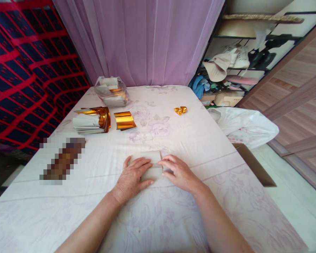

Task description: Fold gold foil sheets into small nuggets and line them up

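- We see both hands pressed flat on a pale folded paper sheet (150, 162) that lies on the cloth-covered table (200, 147), near its front middle.
- Left hand (133, 177): palm down, fingers spread and extended across the left part of the sheet; nothing is clasped, the hand lies open and flat on the paper.
- Right hand (180, 172): palm down at the sheet's right edge, fingertips touching the paper's upper fold; it also grips nothing, only presses.
- The 2 hands sit just beside each other, fingertips almost meeting over the sheet's middle.
- Far left on the table: a stack of paper sheets with gold foil (92, 121), curled at one end.
- Just right of that stack, a single gold foil sheet (124, 120), slightly bowed, apart from the stack.
- Behind both, near the curtain (142, 42), a clear plastic bag (111, 92) holding more sheets.
- Far right of middle, a small folded gold piece (180, 110), well apart from the hands.
- At the table's right edge, a white plastic bag (244, 126) and an open cardboard box (255, 165).
- A blurred patch at left; we cannot tell what it covers.
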Motion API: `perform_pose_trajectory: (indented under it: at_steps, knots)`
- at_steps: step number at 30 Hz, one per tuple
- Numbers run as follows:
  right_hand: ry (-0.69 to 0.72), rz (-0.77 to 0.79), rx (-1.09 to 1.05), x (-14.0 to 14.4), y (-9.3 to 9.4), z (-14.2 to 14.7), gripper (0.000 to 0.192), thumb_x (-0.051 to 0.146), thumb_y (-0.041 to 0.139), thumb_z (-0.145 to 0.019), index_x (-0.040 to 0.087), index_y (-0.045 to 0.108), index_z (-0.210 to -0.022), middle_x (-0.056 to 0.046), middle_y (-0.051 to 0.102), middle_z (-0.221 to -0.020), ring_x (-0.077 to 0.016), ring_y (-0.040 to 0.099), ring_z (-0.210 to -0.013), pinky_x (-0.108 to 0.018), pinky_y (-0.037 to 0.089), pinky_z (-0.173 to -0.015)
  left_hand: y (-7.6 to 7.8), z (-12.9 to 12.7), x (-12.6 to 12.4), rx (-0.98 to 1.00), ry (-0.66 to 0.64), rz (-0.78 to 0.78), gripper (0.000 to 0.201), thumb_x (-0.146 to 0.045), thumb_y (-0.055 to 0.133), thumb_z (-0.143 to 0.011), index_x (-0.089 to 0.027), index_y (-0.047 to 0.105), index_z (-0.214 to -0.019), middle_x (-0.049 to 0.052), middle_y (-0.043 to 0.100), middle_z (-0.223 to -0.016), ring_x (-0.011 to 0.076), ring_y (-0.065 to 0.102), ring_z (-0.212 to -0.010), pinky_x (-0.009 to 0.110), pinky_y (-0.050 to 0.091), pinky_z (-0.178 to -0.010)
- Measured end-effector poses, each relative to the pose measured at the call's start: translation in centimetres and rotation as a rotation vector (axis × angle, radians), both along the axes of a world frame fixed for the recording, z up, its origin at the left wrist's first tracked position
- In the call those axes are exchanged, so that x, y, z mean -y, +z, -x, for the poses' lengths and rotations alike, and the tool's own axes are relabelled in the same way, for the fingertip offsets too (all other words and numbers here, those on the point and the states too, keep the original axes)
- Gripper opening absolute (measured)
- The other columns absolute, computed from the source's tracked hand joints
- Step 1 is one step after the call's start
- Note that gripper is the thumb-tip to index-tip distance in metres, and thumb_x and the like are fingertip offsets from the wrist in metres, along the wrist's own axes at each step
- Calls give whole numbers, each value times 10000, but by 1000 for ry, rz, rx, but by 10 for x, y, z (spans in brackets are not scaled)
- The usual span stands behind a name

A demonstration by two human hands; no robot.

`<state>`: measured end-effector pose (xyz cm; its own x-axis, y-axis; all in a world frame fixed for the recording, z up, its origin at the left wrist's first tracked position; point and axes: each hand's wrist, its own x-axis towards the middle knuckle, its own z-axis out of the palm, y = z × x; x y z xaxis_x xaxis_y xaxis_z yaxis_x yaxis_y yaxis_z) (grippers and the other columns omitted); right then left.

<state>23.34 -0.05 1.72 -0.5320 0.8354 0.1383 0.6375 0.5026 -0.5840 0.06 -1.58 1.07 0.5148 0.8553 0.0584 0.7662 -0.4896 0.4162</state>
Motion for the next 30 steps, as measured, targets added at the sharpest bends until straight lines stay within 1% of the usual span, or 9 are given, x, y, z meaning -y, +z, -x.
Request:
perform_pose_trajectory:
  at_steps: [2,6,8,12,15,19,22,25,30]
  knots:
    - [1,0,-12,-1,-1,-1,355,71,574,-798,213,650,-1114,-58,612,-1090,-184,579,-1030,-343,468,-931,0,0,0,1,-7,4,577,-493,698,-786,-243,563,-1289,88,569,-1371,315,482,-1279,624,126,-1133]
    - [-14,-9,-38,-2,-5,-2,475,-18,479,-763,221,636,-1142,-56,615,-1113,-171,578,-1055,-329,463,-945,-2,-1,1,9,21,-7,467,-409,666,-839,-257,575,-1270,73,591,-1349,289,492,-1273,608,126,-1136]
    - [-46,-22,-36,-2,-8,-1,480,-11,496,-757,227,632,-1151,-56,617,-1114,-176,583,-1049,-335,468,-939,-2,-1,0,19,30,-12,440,-402,654,-849,-265,583,-1261,68,599,-1340,284,497,-1268,600,127,-1138]
    - [-56,-24,-16,-3,-11,0,407,77,584,-781,230,633,-1155,-58,616,-1117,-191,590,-1042,-351,477,-926,-1,0,0,24,14,10,516,-484,672,-813,-254,583,-1267,85,589,-1349,305,493,-1269,614,134,-1131]
    - [-30,-9,-15,-3,-9,-2,447,52,558,-766,245,634,-1162,-53,614,-1129,-189,587,-1057,-353,473,-939,1,0,0,29,-1,17,585,-529,691,-777,-248,576,-1278,95,583,-1354,317,488,-1271,621,123,-1133]
    - [-45,-17,-39,-3,-10,-1,559,-23,469,-699,236,628,-1169,-54,608,-1139,-178,579,-1072,-338,463,-960,1,-1,0,41,18,-2,449,-416,657,-836,-269,591,-1256,68,602,-1333,285,496,-1267,598,117,-1143]
    - [-83,-46,-50,-3,-13,1,518,-14,474,-712,222,637,-1144,-61,612,-1114,-182,582,-1051,-341,470,-946,1,-3,0,32,46,11,396,-368,646,-853,-269,605,-1235,63,612,-1322,278,507,-1256,604,143,-1132]
    - [-74,-51,-39,-2,-15,3,477,10,505,-740,222,639,-1146,-64,613,-1115,-185,581,-1049,-345,474,-936,2,-3,-1,21,48,29,431,-387,668,-835,-267,600,-1243,68,602,-1335,288,505,-1257,616,160,-1121]
    - [-59,-69,16,-2,-13,3,488,24,541,-746,245,641,-1169,-54,615,-1130,-185,582,-1050,-342,477,-933,1,1,0,43,10,5,568,-513,698,-780,-276,575,-1281,81,584,-1354,301,491,-1270,600,131,-1137]
